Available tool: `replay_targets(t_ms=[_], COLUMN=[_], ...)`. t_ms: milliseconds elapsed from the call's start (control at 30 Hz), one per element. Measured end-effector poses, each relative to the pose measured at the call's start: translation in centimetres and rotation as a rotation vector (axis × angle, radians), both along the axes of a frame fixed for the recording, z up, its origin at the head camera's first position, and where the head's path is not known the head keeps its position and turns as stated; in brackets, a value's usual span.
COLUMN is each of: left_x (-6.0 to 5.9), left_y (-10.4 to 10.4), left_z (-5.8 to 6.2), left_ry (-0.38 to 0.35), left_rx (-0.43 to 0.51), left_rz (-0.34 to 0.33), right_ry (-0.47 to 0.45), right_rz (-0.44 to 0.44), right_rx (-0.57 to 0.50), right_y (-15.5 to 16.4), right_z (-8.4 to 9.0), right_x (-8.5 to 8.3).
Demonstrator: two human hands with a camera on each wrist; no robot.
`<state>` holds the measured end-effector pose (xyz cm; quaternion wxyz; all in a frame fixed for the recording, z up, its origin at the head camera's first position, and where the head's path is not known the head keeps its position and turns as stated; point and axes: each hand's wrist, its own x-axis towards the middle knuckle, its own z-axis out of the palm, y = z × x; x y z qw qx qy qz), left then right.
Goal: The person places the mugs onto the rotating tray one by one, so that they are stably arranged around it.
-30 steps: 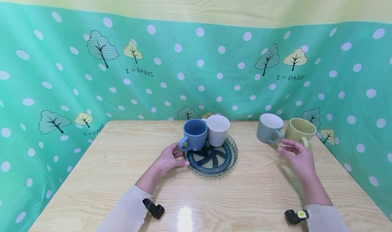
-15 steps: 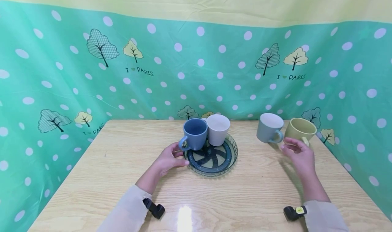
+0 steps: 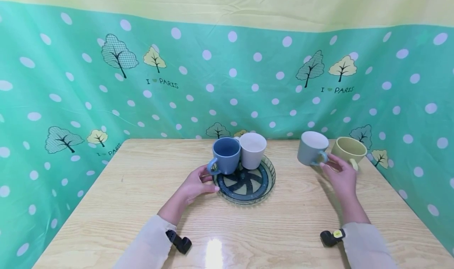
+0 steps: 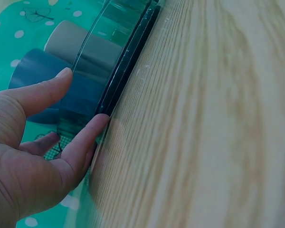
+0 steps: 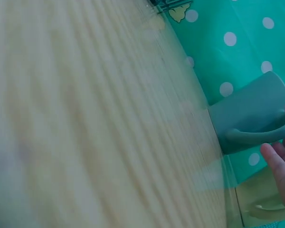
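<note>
A yellow mug [image 3: 349, 151] stands on the wooden table [image 3: 117, 194], apparently empty, before a dotted green backdrop [image 3: 71, 83].

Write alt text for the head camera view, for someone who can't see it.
A person's right hand reaches the handle of a grey-green mug beside a yellow mug, while the left hand touches a glass plate carrying a blue mug and a beige mug.
</note>
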<state>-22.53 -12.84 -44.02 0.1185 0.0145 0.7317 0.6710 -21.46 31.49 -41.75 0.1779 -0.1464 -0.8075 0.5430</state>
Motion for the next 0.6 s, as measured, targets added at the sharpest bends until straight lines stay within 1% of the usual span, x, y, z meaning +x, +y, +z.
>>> replay_targets(t_ms=[67, 200, 300, 400, 600], left_x=[0.0, 0.0, -0.1, -0.2, -0.2], left_y=[0.0, -0.2, -0.4, -0.6, -0.8], left_z=[0.0, -0.1, -0.3, -0.6, -1.1], left_ry=[-0.002, -0.004, -0.005, -0.004, -0.001], left_rx=[-0.001, 0.003, 0.01, 0.037, 0.089], left_rz=[0.002, 0.004, -0.001, -0.007, 0.015], right_ry=[-0.013, -0.006, 0.016, 0.04, 0.098], right_rz=[-0.015, -0.054, -0.076, -0.096, -0.151], right_rx=[-0.017, -0.062, -0.138, -0.249, -0.379], right_y=[-0.1, -0.4, -0.5, -0.6, -0.8], right_z=[-0.1, -0.4, -0.6, -0.8, -1.2], right_x=[-0.3, -0.9, -1.4, -1.8, -2.3])
